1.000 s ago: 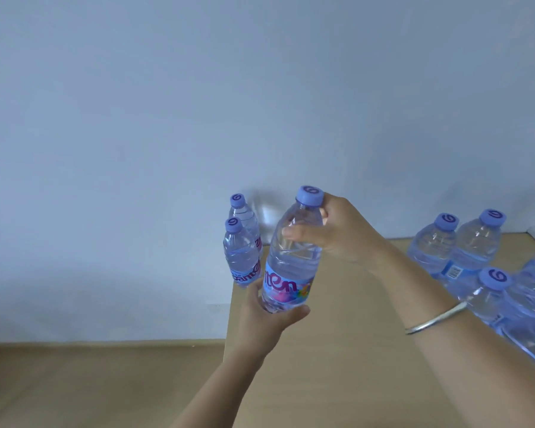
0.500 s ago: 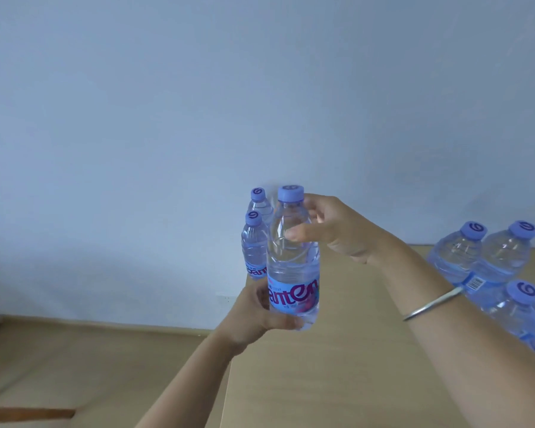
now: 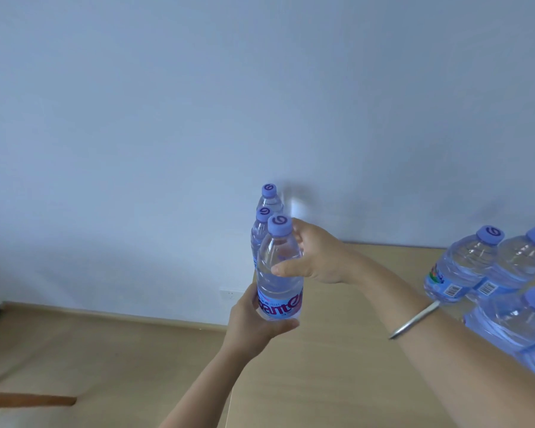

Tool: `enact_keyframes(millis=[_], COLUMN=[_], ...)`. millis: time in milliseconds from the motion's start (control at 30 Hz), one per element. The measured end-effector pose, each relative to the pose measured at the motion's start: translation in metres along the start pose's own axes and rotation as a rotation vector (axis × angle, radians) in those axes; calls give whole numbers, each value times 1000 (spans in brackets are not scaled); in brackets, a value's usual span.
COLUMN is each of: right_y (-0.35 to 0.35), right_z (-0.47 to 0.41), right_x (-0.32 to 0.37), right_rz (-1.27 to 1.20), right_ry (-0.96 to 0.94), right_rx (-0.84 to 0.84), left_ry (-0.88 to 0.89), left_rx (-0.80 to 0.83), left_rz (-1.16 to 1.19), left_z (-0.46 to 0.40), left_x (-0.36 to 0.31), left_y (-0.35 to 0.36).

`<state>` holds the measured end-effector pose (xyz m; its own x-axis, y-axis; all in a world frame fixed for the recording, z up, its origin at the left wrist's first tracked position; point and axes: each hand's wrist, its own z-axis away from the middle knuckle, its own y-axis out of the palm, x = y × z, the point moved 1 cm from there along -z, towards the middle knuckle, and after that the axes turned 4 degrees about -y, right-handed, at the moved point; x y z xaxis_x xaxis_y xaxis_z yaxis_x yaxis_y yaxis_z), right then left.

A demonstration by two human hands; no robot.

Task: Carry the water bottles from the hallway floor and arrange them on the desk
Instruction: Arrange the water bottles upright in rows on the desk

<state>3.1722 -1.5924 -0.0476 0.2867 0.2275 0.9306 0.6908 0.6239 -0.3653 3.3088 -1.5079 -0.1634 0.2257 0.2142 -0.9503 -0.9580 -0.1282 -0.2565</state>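
The person held one water bottle (image 3: pixel 279 273) upright with both hands at the far left corner of the table (image 3: pixel 337 350). The left hand (image 3: pixel 254 319) cupped the bottle from below, its grip clenched round the labelled lower part, with the thumb lying across the base just under the label. The right hand (image 3: pixel 314 257) came in from the right and grasped the bottle's clear shoulder, its grip closed with the thumb across the front and the fingers hidden behind the neck. The bottle's purple cap (image 3: pixel 279 225) stood above both hands. Whether the bottle's base touched the table could not be told, since the left hand covered it.

Directly behind the held bottle, toward the wall (image 3: pixel 260 103), stood two more bottles (image 3: pixel 264 211) in a line, close to it and partly hidden by it; only their caps and upper bodies showed. Well to the right of the held bottle, along the table's right side, a cluster of bottles (image 3: pixel 488 267) stood together, touching one another, their barcoded labels facing the camera. A thin metal bangle (image 3: pixel 413 321) circled the right forearm, between the held bottle and that cluster. To the left of the table lay the wooden floor (image 3: pixel 90 350), with a power socket (image 3: pixel 229 294) low on the wall beside the held bottle.
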Motion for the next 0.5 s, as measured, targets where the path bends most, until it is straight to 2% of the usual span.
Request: enact_keyframes(millis=[500], right_y=[36], right_z=[-25], right_x=[-42], right_rz=[45], right_ry=[137], right_rx=[3], left_ry=[-110], left_rx=[31], left_rz=[-108], left_z=[-29], left_x=[58], left_y=[-16])
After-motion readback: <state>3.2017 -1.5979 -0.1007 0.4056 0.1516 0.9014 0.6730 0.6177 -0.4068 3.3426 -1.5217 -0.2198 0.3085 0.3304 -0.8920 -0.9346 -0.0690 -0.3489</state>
